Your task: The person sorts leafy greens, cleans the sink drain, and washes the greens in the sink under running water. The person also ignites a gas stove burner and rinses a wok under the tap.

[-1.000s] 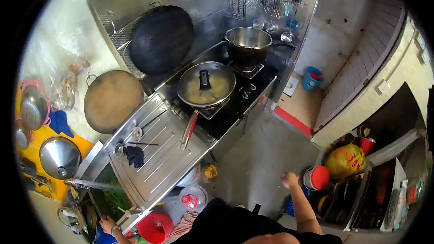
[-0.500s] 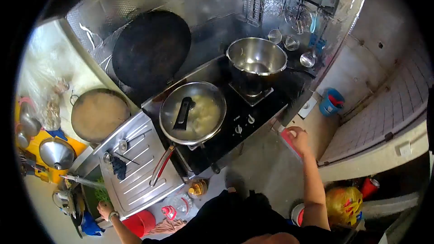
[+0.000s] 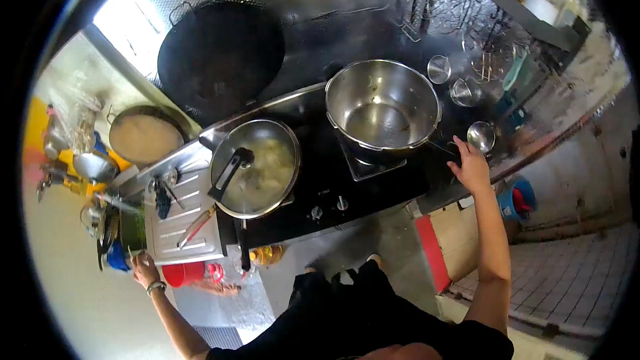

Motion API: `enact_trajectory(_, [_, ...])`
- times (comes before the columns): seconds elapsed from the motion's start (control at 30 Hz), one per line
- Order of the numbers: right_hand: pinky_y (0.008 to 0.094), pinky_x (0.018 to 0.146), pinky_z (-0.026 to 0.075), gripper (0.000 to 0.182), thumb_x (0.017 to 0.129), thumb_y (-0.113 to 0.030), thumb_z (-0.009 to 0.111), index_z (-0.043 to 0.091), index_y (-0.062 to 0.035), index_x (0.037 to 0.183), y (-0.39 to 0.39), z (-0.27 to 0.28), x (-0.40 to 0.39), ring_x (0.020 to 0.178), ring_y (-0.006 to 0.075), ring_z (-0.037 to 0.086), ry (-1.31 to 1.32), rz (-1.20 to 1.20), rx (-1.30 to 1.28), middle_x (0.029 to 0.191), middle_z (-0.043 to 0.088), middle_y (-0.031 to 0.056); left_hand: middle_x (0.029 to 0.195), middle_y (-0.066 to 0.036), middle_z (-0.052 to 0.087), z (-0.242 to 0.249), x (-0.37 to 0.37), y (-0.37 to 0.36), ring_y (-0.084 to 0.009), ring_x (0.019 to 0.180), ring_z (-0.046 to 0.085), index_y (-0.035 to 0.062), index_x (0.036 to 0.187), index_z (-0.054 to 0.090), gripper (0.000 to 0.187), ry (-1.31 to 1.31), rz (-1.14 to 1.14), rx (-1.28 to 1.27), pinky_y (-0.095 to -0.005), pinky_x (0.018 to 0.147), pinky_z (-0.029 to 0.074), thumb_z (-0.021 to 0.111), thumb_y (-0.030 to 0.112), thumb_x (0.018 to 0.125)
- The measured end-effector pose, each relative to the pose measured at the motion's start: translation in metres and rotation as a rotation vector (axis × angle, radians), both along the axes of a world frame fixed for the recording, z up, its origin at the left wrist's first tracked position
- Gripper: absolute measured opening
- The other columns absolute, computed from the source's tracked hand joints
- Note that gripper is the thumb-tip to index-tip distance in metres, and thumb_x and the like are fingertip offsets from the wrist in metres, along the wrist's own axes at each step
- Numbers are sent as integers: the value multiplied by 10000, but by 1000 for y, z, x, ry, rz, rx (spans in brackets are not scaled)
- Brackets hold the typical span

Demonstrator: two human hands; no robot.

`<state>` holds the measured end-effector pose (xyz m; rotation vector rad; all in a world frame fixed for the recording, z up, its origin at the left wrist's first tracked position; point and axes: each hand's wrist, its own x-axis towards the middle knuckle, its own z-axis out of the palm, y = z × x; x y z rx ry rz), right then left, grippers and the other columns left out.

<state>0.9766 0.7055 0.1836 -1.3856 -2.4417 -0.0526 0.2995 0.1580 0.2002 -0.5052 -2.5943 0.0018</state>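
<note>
Reaching across the black stove top (image 3: 373, 180), the right hand (image 3: 472, 168) rests at its far right edge with fingers spread and nothing in its grasp, beside a shiny steel ladle (image 3: 481, 136) and the handle of a deep, empty steel pot (image 3: 383, 105). A glass-lidded pan (image 3: 253, 168) sits on the left burner. The left hand (image 3: 142, 269) touches the ridged steel drainboard's (image 3: 183, 227) near corner; its grip cannot be made out.

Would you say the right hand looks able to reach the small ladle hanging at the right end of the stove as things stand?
Probably yes. The right hand is open at the stove's right edge, just below the ladle, with nothing visible between them. The steel pot sits off to its left, out of the way.
</note>
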Motion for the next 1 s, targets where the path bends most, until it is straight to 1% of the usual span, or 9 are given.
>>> enact_trajectory(0.13, [454,679,482,578,663,-216,724,465,-79,1162,27,8,3,781,388,608,2,3,-284,809,626,203,1139,-71,557,18,84,42,-278,1078,514,135,1062,593,275,-80,-171,42,-431,912,361,602,228,804])
enact_trajectory(0.23, [457,703,475,594,656,-216,716,454,-30,1156,26,13,2,805,403,598,-5,80,-456,816,619,229,1102,-81,569,35,150,87,-278,1040,527,104,1040,589,271,48,-341,-3,-414,895,368,613,177,780])
enact_trajectory(0.4, [441,732,473,618,673,-234,719,441,28,1159,7,-7,-13,849,415,594,225,130,-540,864,618,256,1028,-115,605,36,258,160,-308,983,551,68,1025,609,328,-222,-727,239,-409,858,402,613,54,697])
enact_trajectory(0.5, [428,724,475,596,684,-237,723,452,24,1146,2,-14,-11,843,409,599,282,130,-566,865,619,256,1018,-119,611,-11,323,201,-299,976,564,88,992,630,281,-442,-929,200,-384,863,426,667,85,713])
enact_trajectory(0.57, [414,716,475,580,694,-235,722,458,21,1142,-1,-9,-15,829,399,607,247,101,-529,861,621,251,1054,-107,599,-37,352,233,-287,1009,552,118,1017,622,270,-752,-1011,62,-390,891,415,661,175,756])
enact_trajectory(0.63, [371,701,473,554,714,-226,717,469,17,1146,-5,1,-19,789,346,626,276,84,-633,854,633,216,1088,-104,585,-100,364,253,-276,1042,540,126,1055,607,290,-916,-1062,-29,-395,908,408,622,246,791])
enact_trajectory(0.7, [363,708,471,542,715,-234,721,483,15,1133,-5,-7,-18,803,324,629,349,139,-564,867,636,200,1073,-118,591,-145,372,272,-298,1021,547,106,1058,602,287,-834,-1128,-122,-392,892,431,611,237,803])
enact_trajectory(0.9, [342,672,475,537,742,-233,709,472,39,1140,-14,15,-32,780,236,622,256,-74,-825,903,634,147,1081,-116,585,-177,379,311,-301,1024,549,97,1066,599,290,-761,-1087,-17,-417,889,432,575,174,788])
enact_trajectory(1.0, [291,501,422,636,768,-229,694,393,57,1249,4,-32,-13,552,157,535,387,100,-709,747,593,88,1091,-142,580,-191,370,332,-310,1005,557,87,1048,610,317,-649,-1118,-85,-415,851,449,578,172,744])
